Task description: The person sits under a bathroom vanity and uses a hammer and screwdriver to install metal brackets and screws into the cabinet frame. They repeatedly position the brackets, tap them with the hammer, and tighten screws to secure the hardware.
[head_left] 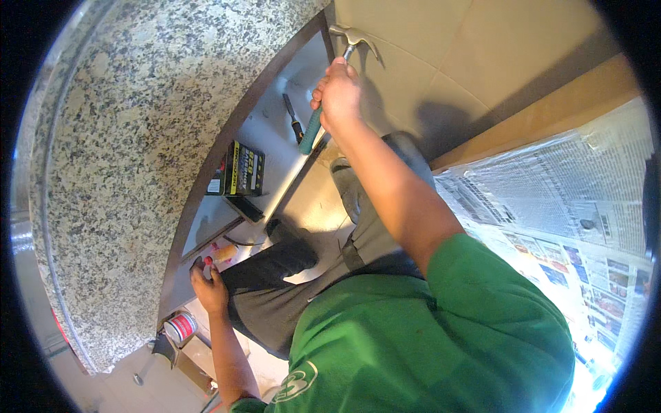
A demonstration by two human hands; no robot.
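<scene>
My right hand (339, 96) is closed round the handle of a claw hammer (354, 36). Its metal head points away from me, and its teal grip sticks out below my fist. Down at the left, my left hand (210, 289) is closed with its fingertips round a small red thing (208, 261), too small to name. Beside those fingers lies an orange-yellow piece (224, 253). A tool with a black-and-yellow handle (297, 129) lies on the white cabinet's shelf (279, 182), left of the hammer grip. Also on that shelf stands a black-and-yellow box (246, 170).
A speckled granite countertop (144, 138) with a dark edge overhangs the cabinet on the left. Beneath its near end sits a red-and-white tin (180, 327). Newspaper (551, 186) covers a surface on the right, beside a wooden edge (537, 113). Beige tiles (441, 41) lie beyond the hammer.
</scene>
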